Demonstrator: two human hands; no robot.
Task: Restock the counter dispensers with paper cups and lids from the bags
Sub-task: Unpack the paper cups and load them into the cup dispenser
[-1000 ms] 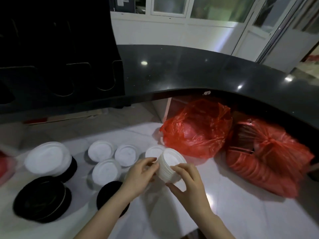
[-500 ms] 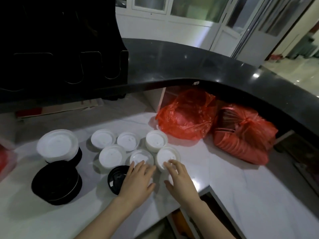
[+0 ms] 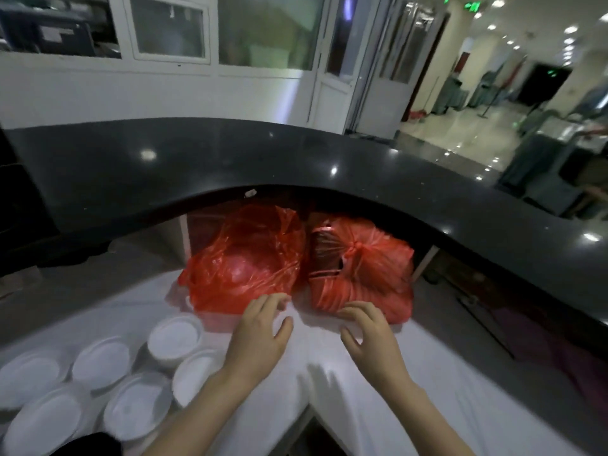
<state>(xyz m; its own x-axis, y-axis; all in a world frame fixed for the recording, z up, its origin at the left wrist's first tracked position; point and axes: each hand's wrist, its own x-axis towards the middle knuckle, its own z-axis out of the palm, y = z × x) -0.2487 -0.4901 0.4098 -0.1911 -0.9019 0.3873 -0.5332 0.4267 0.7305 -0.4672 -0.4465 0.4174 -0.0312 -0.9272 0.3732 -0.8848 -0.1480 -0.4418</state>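
Observation:
Two red plastic bags lie on the white lower counter (image 3: 427,406) under the black curved top. The left bag (image 3: 243,268) is loose and crumpled; the right bag (image 3: 365,271) is knotted and packed with ribbed stacks. My left hand (image 3: 260,337) hovers just in front of the left bag, fingers relaxed and empty. My right hand (image 3: 368,337) hovers before the right bag, fingers spread, holding nothing. Several stacks of white lids (image 3: 174,337) stand at the lower left.
The black curved countertop (image 3: 230,159) overhangs the bags. A black lid (image 3: 88,445) shows at the bottom left edge. The white counter has a corner notch (image 3: 306,422) between my forearms. A lobby with dark furniture lies at the far right.
Both hands left the white lid stacks and moved forward and right toward the red bags. The view swung up and right, so the black dispenser dropped out of sight.

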